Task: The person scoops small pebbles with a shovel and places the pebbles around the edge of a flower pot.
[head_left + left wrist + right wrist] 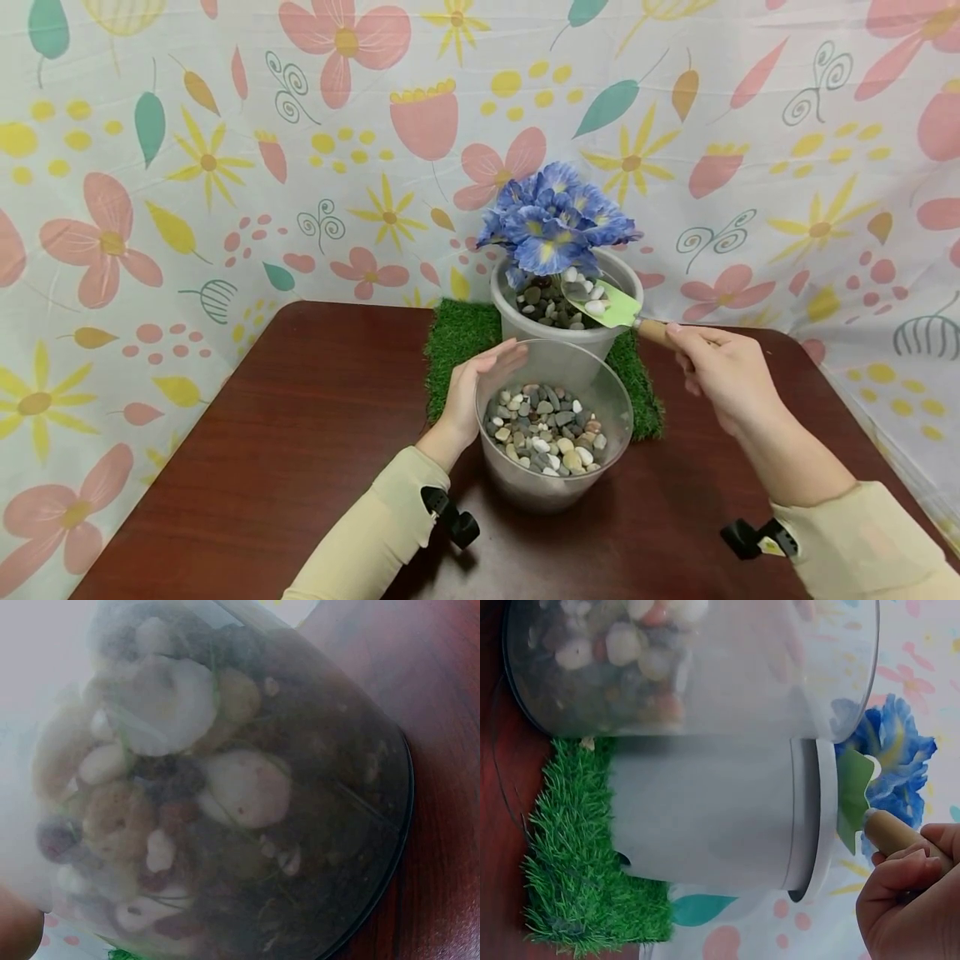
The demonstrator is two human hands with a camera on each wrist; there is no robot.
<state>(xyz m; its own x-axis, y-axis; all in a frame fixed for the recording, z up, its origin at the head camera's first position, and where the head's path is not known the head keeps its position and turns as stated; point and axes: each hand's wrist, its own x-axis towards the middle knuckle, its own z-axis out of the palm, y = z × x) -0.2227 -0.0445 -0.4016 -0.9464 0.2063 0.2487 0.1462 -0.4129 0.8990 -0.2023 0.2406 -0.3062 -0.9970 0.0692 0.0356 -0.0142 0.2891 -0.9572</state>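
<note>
My right hand (723, 371) grips the wooden handle (891, 834) of a small green trowel (618, 307). Its blade carries several white and grey pebbles (595, 305) over the rim of a white flower pot (517, 321). Blue flowers (551, 221) stand in that pot, with dark stones around their base. My left hand (472, 387) rests with extended fingers against the left side of a clear plastic bucket (498, 483). Inside the bucket lie mixed pebbles (547, 425), seen through its cloudy wall in the left wrist view.
The pot stands on a square of artificial grass (457, 333), right behind the bucket. Both are on a dark reddish-brown table (300, 433). A floral-patterned cloth (247, 167) hangs behind the table and along its sides.
</note>
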